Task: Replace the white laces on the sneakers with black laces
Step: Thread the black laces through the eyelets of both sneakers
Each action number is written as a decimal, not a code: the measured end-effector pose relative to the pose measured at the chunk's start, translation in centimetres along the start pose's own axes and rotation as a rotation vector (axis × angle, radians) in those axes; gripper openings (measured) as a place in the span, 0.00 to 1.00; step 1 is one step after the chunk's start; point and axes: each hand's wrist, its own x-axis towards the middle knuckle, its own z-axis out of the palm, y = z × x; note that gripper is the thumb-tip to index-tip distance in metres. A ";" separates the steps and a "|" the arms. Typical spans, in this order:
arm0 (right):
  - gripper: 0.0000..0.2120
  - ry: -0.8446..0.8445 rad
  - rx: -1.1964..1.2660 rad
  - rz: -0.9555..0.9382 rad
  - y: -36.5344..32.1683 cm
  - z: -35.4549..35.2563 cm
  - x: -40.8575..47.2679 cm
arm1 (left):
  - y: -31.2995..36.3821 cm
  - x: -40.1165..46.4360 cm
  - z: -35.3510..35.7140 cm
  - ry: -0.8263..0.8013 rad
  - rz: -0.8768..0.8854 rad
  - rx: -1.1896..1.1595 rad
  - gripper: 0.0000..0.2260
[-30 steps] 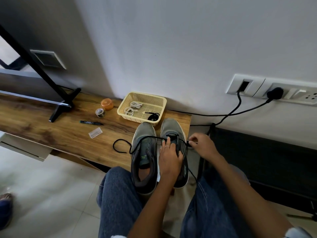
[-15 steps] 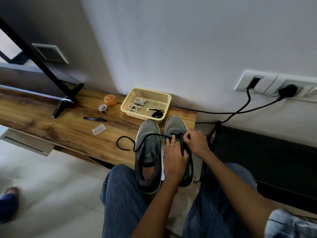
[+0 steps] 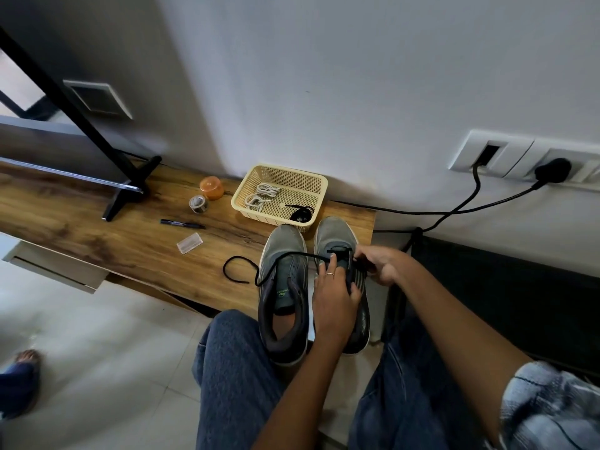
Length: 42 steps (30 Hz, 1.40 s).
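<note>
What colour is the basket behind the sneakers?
Pale yellow, a perforated plastic basket, seen clearly in the head view.

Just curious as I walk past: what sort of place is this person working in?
Probably a room in a home, not a workshop. A low wooden shelf stands against a plain white wall, a wall socket panel has cables plugged in, and the floor is pale tile.

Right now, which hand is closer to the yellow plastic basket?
Left. The left hand lies on the right grey sneaker, just below the yellow plastic basket; the right hand is further right.
</note>
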 end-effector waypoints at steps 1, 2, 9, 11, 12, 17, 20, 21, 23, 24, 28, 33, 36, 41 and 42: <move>0.08 -0.003 -0.012 -0.009 0.0 0.0 0.0 | 0.0 0.1 0.0 -0.008 -0.004 -0.002 0.12; 0.07 0.011 -0.053 -0.022 0.0 0.1 0.0 | -0.1 0.1 0.0 -0.016 -0.010 -0.003 0.13; 0.12 0.224 -0.332 -0.269 1.9 0.7 1.4 | -0.2 0.1 -0.1 -0.034 -0.030 -0.002 0.17; 0.17 0.246 -0.386 -0.322 2.5 0.3 1.2 | 0.1 0.1 -0.4 0.002 -0.052 -0.045 0.17; 0.19 0.264 -0.392 -0.349 2.8 0.1 1.2 | 0.4 0.0 -0.8 0.034 -0.054 -0.080 0.17; 0.09 0.311 -0.350 -0.489 3.1 -0.2 -0.4 | -0.6 1.4 -2.8 0.223 -0.002 0.137 0.18; 0.09 0.276 -0.322 -0.524 3.2 0.1 -0.8 | -1.7 3.0 -3.8 0.162 -0.023 0.338 0.12; 0.08 0.276 -0.315 -0.530 3.3 0.3 -0.7 | -1.8 3.4 -4.1 0.109 -0.041 0.392 0.12; 0.10 0.286 -0.281 -0.521 3.4 0.4 -0.5 | -1.8 4.1 -4.4 0.034 -0.064 0.462 0.12; 0.12 0.289 -0.274 -0.505 3.4 0.5 -0.6 | -1.8 4.3 -4.4 0.017 -0.075 0.474 0.12; 0.09 0.288 -0.278 -0.499 3.3 0.8 -0.8 | -2.1 4.7 -4.2 0.042 -0.113 0.472 0.10; 0.10 0.273 -0.276 -0.483 3.1 0.6 -0.8 | -1.9 4.6 -4.4 0.068 -0.121 0.512 0.10; 0.09 0.255 -0.286 -0.480 3.3 0.3 -0.6 | -1.7 4.4 -4.5 0.058 -0.137 0.497 0.11; 0.15 0.258 -0.334 -0.492 3.7 -1.1 -1.7 | -0.9 2.4 -4.6 0.207 -0.062 0.272 0.08; 0.17 0.257 -0.325 -0.500 3.8 -1.5 -2.1 | -0.6 1.7 -4.4 0.228 -0.026 0.225 0.08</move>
